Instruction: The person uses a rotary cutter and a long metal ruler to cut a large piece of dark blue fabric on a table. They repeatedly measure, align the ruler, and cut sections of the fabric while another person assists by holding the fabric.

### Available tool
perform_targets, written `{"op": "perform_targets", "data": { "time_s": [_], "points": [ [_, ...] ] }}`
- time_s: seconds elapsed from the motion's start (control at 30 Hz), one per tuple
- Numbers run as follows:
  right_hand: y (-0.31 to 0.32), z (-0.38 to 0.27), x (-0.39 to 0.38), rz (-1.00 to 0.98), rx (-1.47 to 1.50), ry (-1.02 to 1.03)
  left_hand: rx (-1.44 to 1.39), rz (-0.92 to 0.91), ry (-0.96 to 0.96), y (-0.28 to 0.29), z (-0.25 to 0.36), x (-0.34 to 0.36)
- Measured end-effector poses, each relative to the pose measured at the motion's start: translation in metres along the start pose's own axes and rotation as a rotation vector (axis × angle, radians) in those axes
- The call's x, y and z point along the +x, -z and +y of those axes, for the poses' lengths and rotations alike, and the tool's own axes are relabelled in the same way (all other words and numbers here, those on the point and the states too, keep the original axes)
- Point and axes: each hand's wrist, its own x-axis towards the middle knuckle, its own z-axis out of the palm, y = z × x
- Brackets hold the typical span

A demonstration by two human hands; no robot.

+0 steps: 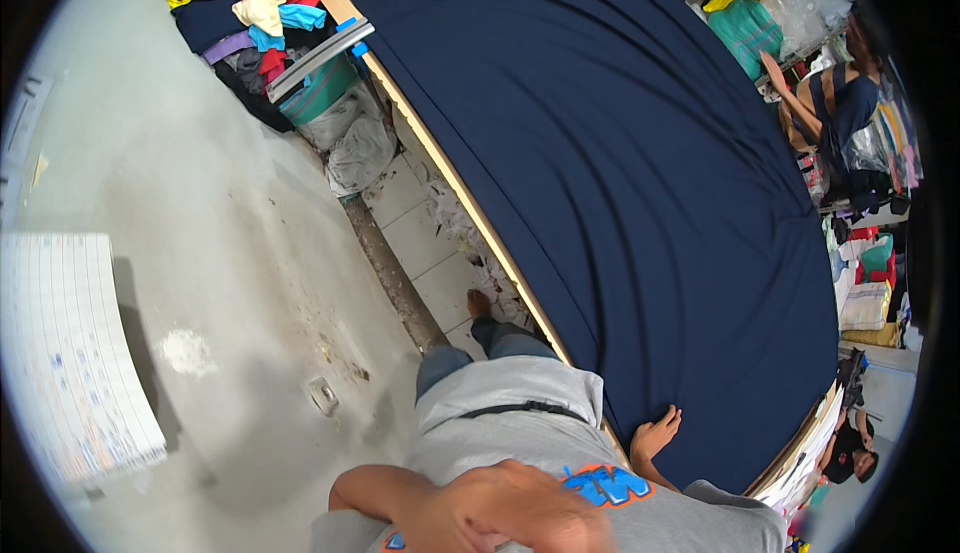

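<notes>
A wide sheet of navy cloth (620, 183) covers the long table, with soft ripples running along it. My right hand (655, 434) lies on the cloth near the table's close end, its fingers stretched out and nothing held. In front of my grey shirt (520, 438), my left hand (525, 513) is raised close to the camera. It is blurred, and its fingers are mostly hidden, so I cannot tell what they do. The table's pale wooden edge (470, 208) runs along beside my legs.
A metal rail (320, 58) with blue ends juts out at the table's far left corner, beside a heap of coloured cloth (262, 3). Paper scraps (455, 215) litter the tiles below. A written sheet (75, 353) hangs on the left wall. Two other people are at the right.
</notes>
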Motion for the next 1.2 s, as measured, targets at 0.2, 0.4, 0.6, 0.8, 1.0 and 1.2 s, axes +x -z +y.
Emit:
{"op": "perform_targets", "data": {
  "time_s": [0.2, 0.4, 0.6, 0.8, 1.0, 1.2],
  "points": [
    [-0.001, -0.07, 0.024, 0.054, -0.142, -0.479, 0.777, 0.335, 0.084, 0.095, 0.134, 0.069],
    [-0.048, -0.114, -0.019, 0.195, 0.278, -1.119, 1.71, 0.836, 0.056, 0.288, 0.343, 0.13],
    [-0.027, -0.234, 0.012, 0.168, 1.178, -1.112, 2.017, 1.016, 0.106, 0.534, 0.683, 0.145],
    [-0.012, -0.359, 0.045, 0.088, 1.113, -1.529, 2.795, 0.908, 0.783, 0.679, 0.793, 0.216],
    [-0.001, -0.488, 0.11, 0.519, 1.291, -1.548, 2.571, 0.988, 0.855, 0.713, 0.814, 0.258],
    [-0.011, -0.528, 0.092, 0.262, 1.598, -1.463, 1.702, 1.408, 0.687, 0.725, 0.792, 0.273]
  ]
}}
